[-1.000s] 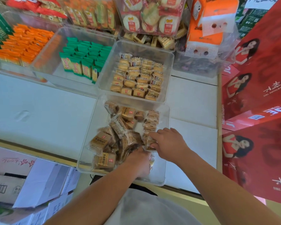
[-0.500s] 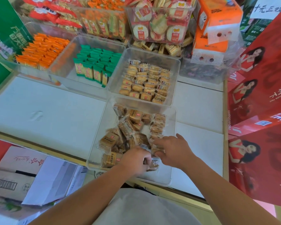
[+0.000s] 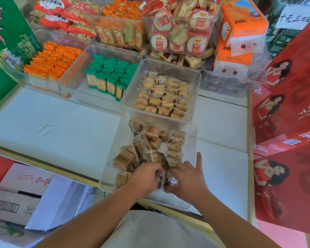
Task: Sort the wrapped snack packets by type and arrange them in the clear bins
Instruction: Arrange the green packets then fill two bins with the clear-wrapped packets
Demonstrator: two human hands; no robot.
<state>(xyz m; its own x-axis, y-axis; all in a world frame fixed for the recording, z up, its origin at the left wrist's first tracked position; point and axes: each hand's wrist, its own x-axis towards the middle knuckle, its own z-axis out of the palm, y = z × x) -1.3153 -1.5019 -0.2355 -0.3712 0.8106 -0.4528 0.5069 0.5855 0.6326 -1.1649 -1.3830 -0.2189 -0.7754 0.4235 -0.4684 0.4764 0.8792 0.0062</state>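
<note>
Both hands reach into the near end of the near clear bin (image 3: 192,140), which stands on the white table (image 3: 52,122) at the near edge. The left hand (image 3: 147,178) has its fingers curled down into the loose heap of brown packets (image 3: 138,151) and grips one or more of them; exactly which packet I cannot tell. The right hand (image 3: 188,179), just beside it, pinches a clear-wrapped packet (image 3: 172,182) between thumb and curled fingers, while one finger sticks out straight toward the far side. The heap fills the left and middle of this bin, its packets tilted every way. Along the right side a tidy row of packets (image 3: 175,145) stands on edge, running from far to near.

Touching the far wall of this bin is a second clear bin (image 3: 196,97), filled with golden packets (image 3: 161,97) in neat rows. To its left a bin holds green packets (image 3: 111,77) standing upright, and further left another holds orange packets (image 3: 50,61). Behind these, at the far side, tubs of round crackers (image 3: 179,33) are stacked high, with an orange tissue pack (image 3: 240,33) to their right. Red cartons (image 3: 284,122) line the right side, and cardboard boxes (image 3: 16,194) lie at the near left, below the table edge
</note>
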